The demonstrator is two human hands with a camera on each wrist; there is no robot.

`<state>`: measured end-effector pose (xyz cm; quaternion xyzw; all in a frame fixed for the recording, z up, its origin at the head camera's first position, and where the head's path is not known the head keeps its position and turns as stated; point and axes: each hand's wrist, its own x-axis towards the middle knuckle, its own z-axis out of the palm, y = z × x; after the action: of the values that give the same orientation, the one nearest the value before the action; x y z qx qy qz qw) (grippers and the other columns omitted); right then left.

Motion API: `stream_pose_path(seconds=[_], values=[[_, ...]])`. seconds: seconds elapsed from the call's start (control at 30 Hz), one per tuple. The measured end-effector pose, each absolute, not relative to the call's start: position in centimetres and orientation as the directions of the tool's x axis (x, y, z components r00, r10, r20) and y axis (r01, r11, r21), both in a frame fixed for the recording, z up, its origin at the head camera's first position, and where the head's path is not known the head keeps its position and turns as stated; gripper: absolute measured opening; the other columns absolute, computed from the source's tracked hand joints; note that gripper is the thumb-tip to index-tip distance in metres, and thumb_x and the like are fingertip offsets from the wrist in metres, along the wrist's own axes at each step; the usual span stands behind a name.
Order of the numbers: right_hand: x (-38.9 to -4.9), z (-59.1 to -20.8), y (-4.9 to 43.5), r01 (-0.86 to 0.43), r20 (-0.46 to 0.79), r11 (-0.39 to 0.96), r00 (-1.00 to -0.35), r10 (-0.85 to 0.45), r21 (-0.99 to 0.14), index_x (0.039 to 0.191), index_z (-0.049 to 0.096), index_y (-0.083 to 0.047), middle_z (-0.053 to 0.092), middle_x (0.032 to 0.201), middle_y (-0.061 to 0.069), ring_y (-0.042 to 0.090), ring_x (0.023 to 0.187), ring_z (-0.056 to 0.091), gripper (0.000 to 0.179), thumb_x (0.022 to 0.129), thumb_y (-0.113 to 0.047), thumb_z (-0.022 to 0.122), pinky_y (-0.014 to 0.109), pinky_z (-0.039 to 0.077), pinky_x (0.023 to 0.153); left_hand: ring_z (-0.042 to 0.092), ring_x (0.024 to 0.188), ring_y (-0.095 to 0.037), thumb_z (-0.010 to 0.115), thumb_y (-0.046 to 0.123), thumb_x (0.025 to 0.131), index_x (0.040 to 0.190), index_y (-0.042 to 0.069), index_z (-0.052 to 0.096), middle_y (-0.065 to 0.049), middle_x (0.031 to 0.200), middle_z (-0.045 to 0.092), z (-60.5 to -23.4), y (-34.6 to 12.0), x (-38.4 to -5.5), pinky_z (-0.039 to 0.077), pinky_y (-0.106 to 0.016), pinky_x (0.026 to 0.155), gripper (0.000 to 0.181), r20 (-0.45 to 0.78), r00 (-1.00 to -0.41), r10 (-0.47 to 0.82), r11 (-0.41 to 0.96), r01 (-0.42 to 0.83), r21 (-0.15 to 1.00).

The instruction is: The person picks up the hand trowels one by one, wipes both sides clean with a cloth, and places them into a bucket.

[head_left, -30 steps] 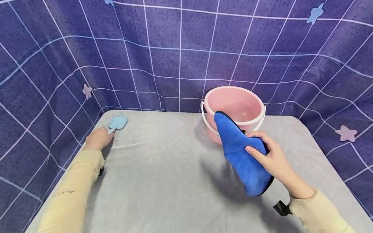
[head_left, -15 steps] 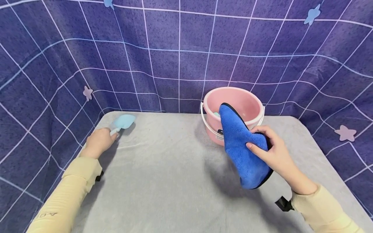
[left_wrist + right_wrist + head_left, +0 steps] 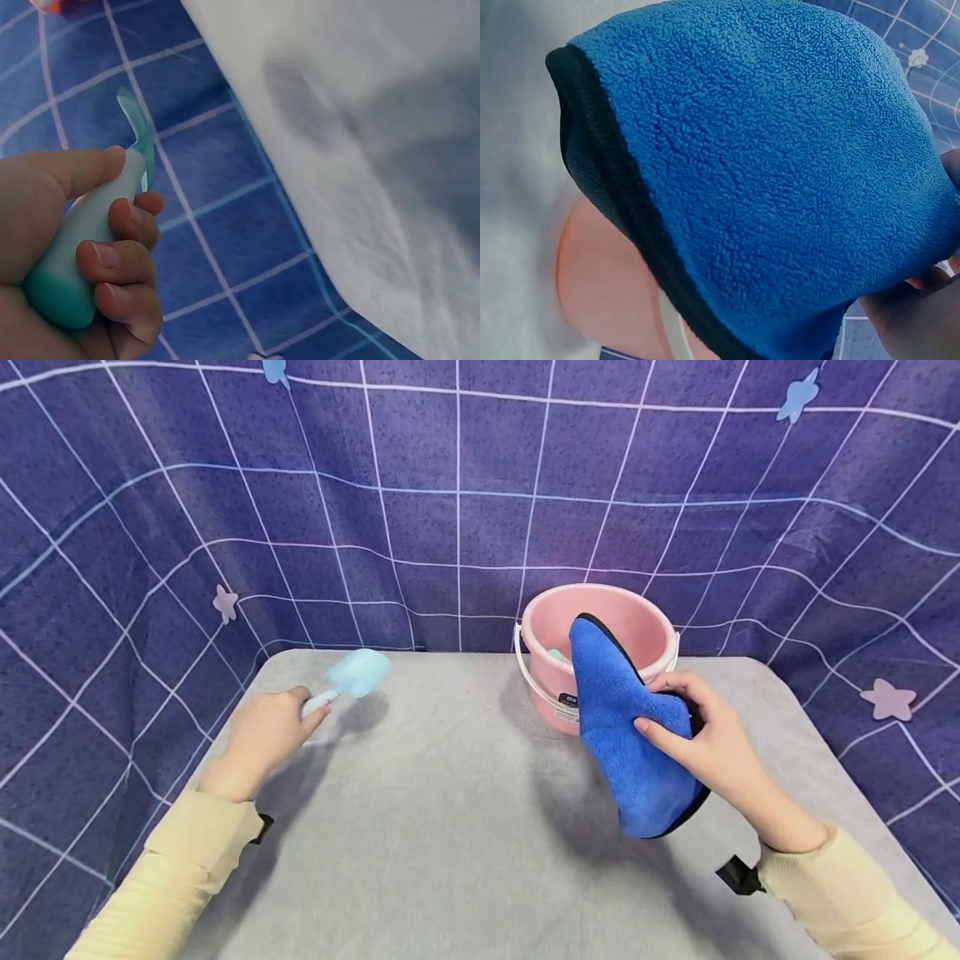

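My left hand [image 3: 272, 735], at the left of the table, holds a small shovel [image 3: 360, 672] up over the surface, its light-blue blade angled to the right. In the left wrist view the fingers curl around its thick white handle [image 3: 96, 221], which has a teal end. On the other side, my right hand [image 3: 701, 739] pinches a folded blue plush towel [image 3: 637, 752] with black edging between thumb and fingers. This towel overlaps the front of the pink bucket [image 3: 543, 681] in the head view and fills most of the right wrist view.
A small teal thing [image 3: 557, 655] shows inside the bucket, partly hidden by the towel. The bucket's white bail handle [image 3: 525, 670] hangs down at its side. A grey cloth covers the table [image 3: 420, 827]. Purple gridded curtain [image 3: 420, 510] encloses the back and sides.
My left hand has lifted the shovel off the table's left edge and moved it right. The towel in my right hand has shifted slightly up and to the right.
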<state>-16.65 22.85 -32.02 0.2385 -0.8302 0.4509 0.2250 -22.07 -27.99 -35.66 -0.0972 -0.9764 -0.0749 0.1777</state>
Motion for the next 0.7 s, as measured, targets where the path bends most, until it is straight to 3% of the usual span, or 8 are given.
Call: stream_pose_path(seconds=[0.23, 0.7], values=[[-16.8, -31.2, 22.8, -0.588, 0.582, 0.528, -0.788, -0.201, -0.613, 0.108, 0.057, -0.006, 0.058, 0.102, -0.017, 0.000, 0.090, 0.055, 0.042, 0.072, 0.003, 0.076, 0.009, 0.042, 0.078, 0.047, 0.047, -0.027, 0.065, 0.033, 0.085, 0.088, 0.010, 0.064, -0.004, 0.056, 0.051, -34.4, -25.6, -20.5, 0.031, -0.040, 0.039, 0.024, 0.364, -0.910, 0.199, 0.961, 0.253, 0.108], [-17.0, -28.8, 22.0, -0.631, 0.628, 0.541, -0.745, -0.225, -0.556, 0.106, 0.058, -0.006, 0.058, 0.098, -0.016, -0.001, 0.087, 0.056, 0.042, 0.070, 0.004, 0.077, 0.009, 0.042, 0.076, 0.040, 0.046, -0.020, 0.070, 0.032, 0.080, 0.069, 0.016, 0.059, 0.004, 0.052, 0.042, -32.1, -21.0, -18.2, 0.029, -0.037, 0.039, 0.023, 0.437, -0.860, 0.264, 0.934, 0.341, 0.107]])
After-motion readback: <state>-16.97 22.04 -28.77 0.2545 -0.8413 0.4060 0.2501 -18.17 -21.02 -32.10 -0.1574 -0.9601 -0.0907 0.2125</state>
